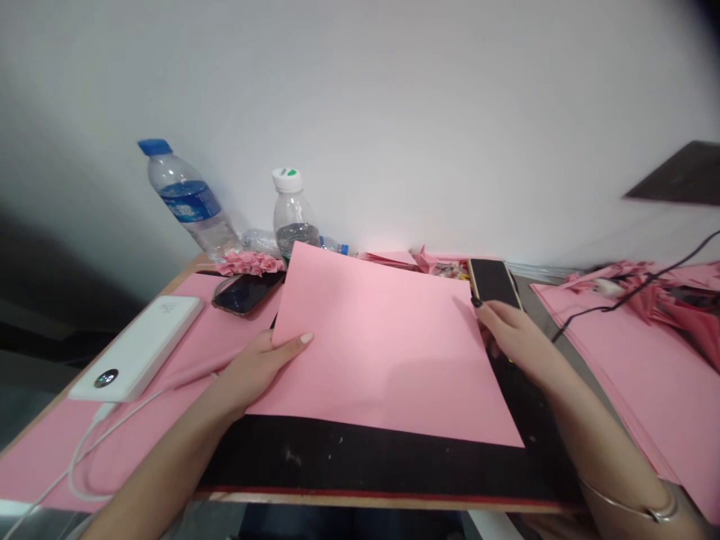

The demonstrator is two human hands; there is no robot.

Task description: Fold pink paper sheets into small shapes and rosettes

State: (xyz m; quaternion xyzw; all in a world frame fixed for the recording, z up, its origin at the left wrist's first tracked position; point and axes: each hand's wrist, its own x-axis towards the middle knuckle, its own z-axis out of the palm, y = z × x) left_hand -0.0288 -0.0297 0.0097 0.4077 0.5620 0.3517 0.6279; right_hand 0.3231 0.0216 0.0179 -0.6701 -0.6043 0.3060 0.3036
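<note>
Fingers (292, 349) of the left hand (256, 375) pinch the left edge of a pink sheet (365, 337), and those of the right hand (514, 334) grip its right edge, over a black mat (349, 461). Uneven pulling could crease it; a forward push could nudge the neighbouring phone (495, 283).

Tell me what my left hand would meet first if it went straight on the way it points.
The pink sheet, which your left hand holds, comes first; past it, the line seems to run toward the phone at right, though depth is unclear.
</note>
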